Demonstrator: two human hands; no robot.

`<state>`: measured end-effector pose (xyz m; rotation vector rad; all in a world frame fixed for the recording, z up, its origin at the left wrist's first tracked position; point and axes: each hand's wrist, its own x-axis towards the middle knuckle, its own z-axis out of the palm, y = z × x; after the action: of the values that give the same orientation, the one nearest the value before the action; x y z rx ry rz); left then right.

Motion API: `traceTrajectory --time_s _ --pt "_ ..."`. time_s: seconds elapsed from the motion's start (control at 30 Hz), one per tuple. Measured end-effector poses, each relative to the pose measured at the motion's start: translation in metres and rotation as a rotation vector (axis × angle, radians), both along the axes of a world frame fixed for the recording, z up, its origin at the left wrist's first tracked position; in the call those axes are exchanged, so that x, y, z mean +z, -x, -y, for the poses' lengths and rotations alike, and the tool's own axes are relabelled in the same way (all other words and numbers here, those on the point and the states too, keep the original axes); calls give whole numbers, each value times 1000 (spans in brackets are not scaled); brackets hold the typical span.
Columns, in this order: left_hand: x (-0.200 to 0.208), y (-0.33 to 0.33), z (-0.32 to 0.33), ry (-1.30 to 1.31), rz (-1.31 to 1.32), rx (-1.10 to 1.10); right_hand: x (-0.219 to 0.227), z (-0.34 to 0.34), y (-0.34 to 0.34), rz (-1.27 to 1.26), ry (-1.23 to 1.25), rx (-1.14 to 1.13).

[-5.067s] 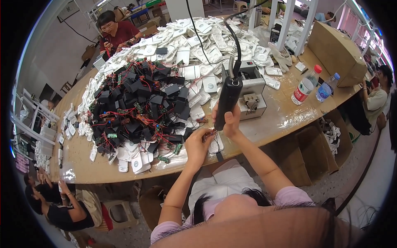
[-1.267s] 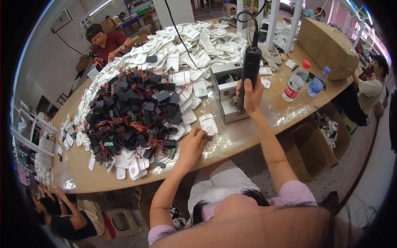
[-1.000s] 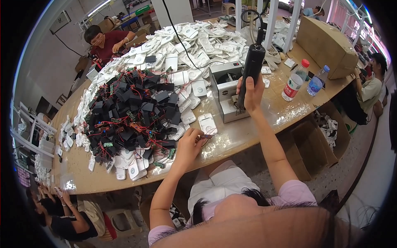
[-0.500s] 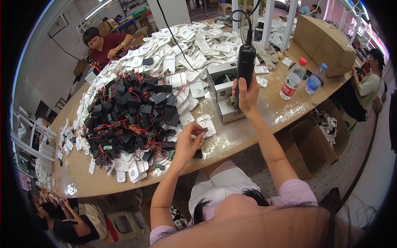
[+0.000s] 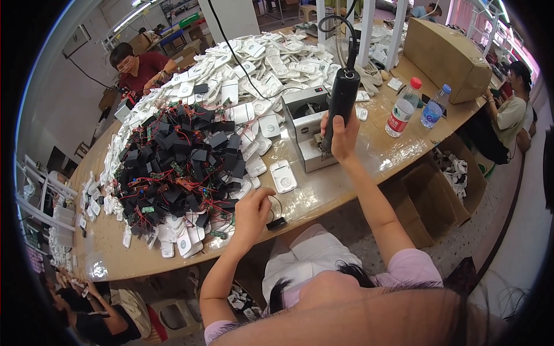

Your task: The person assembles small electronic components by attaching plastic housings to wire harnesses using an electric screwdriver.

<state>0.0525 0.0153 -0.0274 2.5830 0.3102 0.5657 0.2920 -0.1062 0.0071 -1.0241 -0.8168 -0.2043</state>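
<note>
My right hand [image 5: 342,137] is wrapped round a black corded electric screwdriver [image 5: 344,95], held upright. Its lower end is down at the silver box-shaped machine [image 5: 311,130], and the tip is hard to see. Near the table's front edge, my left hand [image 5: 251,216] has its fingers curled in; what they pinch is hidden. A thin dark wire [image 5: 281,203] loops beside its fingertips toward a small black block [image 5: 276,224] at the edge. Just beyond that hand, a white plastic housing [image 5: 283,176] lies flat with nothing touching it.
Left of my hands is a heap of black blocks [image 5: 173,155] with red wires and green boards. Behind it spreads a large pile of white housings [image 5: 248,63]. Two bottles [image 5: 402,109] and a cardboard carton [image 5: 447,57] stand to the right. A co-worker [image 5: 138,69] sits at the far left.
My left hand has drawn back toward me and left, away from the white housing; the small dark part in its fingers no longer shows. My right hand still holds the screwdriver at the machine.
</note>
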Motion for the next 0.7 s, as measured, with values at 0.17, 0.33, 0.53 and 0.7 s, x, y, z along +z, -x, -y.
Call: traceTrajectory --time_s 0.17,0.33,0.53,0.7 --pt "15 17 5 821 -37 -53 4 5 3 -28 41 26" --pt "22 32 5 106 -89 -170 4 4 -1 -39 32 12" --pt "20 21 11 -173 -18 -174 21 5 4 -57 65 7" --pt "49 10 16 -370 120 -227 73 -9 -27 37 -278 -35"
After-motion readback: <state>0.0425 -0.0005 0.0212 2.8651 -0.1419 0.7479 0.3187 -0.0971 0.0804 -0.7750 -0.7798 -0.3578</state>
